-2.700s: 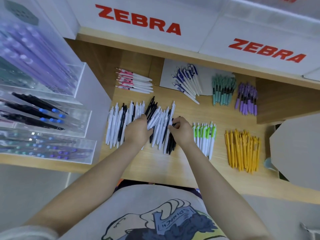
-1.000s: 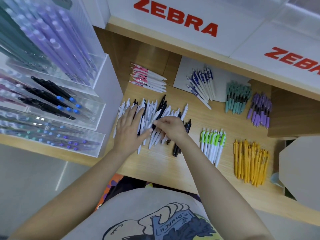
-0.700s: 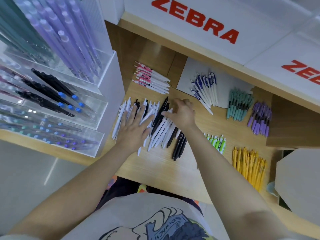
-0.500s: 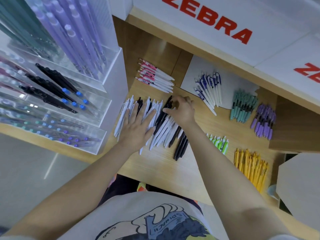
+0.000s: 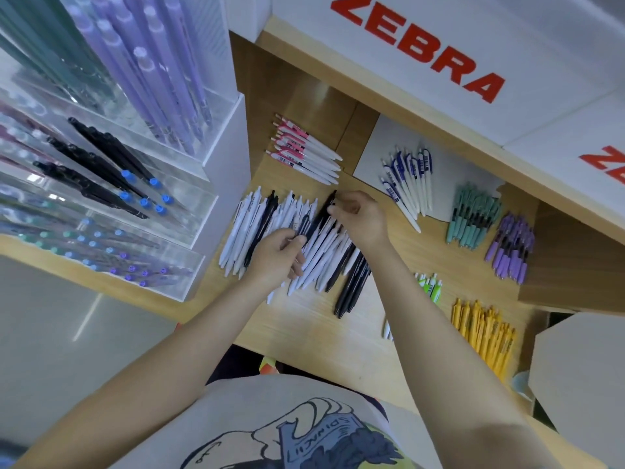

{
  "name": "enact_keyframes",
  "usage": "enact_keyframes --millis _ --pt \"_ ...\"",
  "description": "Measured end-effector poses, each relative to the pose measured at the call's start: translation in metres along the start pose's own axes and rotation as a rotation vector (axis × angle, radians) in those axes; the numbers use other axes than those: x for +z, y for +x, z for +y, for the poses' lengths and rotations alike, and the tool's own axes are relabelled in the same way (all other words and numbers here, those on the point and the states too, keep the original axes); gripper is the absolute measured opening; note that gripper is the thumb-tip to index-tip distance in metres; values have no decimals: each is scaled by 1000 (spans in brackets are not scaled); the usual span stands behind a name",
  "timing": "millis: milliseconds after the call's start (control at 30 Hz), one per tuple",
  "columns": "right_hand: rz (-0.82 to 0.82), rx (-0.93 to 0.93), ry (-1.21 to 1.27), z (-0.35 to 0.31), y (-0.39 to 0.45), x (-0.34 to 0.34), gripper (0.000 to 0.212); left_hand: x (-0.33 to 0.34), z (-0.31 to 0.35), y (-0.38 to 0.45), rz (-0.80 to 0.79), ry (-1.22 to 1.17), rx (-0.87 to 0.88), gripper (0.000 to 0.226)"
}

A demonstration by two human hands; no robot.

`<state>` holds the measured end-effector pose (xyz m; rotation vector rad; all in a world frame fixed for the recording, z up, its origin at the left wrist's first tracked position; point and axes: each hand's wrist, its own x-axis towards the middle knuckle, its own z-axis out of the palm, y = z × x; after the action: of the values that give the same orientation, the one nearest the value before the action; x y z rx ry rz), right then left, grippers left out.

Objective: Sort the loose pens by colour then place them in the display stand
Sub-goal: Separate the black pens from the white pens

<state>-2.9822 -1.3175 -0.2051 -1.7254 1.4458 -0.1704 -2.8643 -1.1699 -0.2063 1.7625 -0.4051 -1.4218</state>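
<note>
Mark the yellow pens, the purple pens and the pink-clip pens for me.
yellow pens (image 5: 483,336), head view, middle of the pile.
purple pens (image 5: 511,248), head view, centre of the cluster.
pink-clip pens (image 5: 304,154), head view, mid-row barrels.

Stationery shop counter: red ZEBRA brand panels (image 5: 417,45) beyond the fingertips, clear acrylic display stand (image 5: 111,184) w/ pens left of them, colour-sorted pen piles (image 5: 473,214) right on the wood shelf (image 5: 304,326).

mixed black-and-white pens (image 5: 297,245); yellow pens (image 5: 483,333); perhaps teal pens (image 5: 473,214).

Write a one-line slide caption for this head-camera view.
Both hands, left and right, pick through mixed black-and-white pens beside colour-sorted piles on the wooden counter.
</note>
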Motion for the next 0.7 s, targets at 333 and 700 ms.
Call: enact_keyframes --millis 333,700 --pt "-6 -9 -219 14 8 21 33 -11 9 -10 14 -227 -102 17" --pt "17 43 -250 8 7 25 40 -15 7 -13 -5 -249 -106 19"
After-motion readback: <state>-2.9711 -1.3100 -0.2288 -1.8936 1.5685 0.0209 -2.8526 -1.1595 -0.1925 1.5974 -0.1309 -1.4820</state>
